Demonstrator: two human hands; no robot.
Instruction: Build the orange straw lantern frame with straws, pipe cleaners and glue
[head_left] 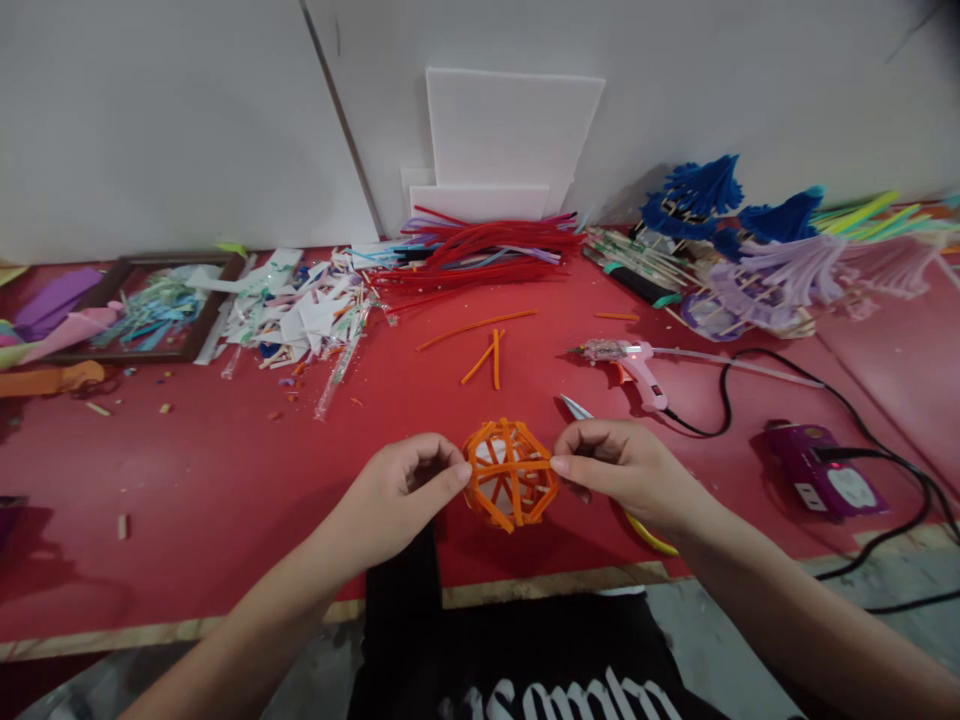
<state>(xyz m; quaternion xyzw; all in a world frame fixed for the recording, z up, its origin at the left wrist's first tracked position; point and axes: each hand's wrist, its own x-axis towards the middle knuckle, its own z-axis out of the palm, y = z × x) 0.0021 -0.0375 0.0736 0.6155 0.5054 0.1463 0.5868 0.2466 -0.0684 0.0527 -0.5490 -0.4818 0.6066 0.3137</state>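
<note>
Between my two hands, near the front edge of the red table, is an orange pipe-cleaner frame [513, 467], a rounded cage with strips crossing over its top and something white inside. My left hand [420, 490] pinches its left side between thumb and fingers. On the opposite side, my right hand [626, 470] pinches the end of a crossing strip. Scissors [576, 408] lie partly hidden under my right hand, with blade tips and a yellow handle showing. Beyond the cage rest loose orange pipe cleaners [496, 360].
A pink glue gun [626, 368] lies right of centre, its black cord running to a purple power block [825, 470]. Red pipe cleaners [480, 250] lie at the back, beside white scraps [307, 315]. Blue and lilac fan-like pieces [787, 260] stand at back right.
</note>
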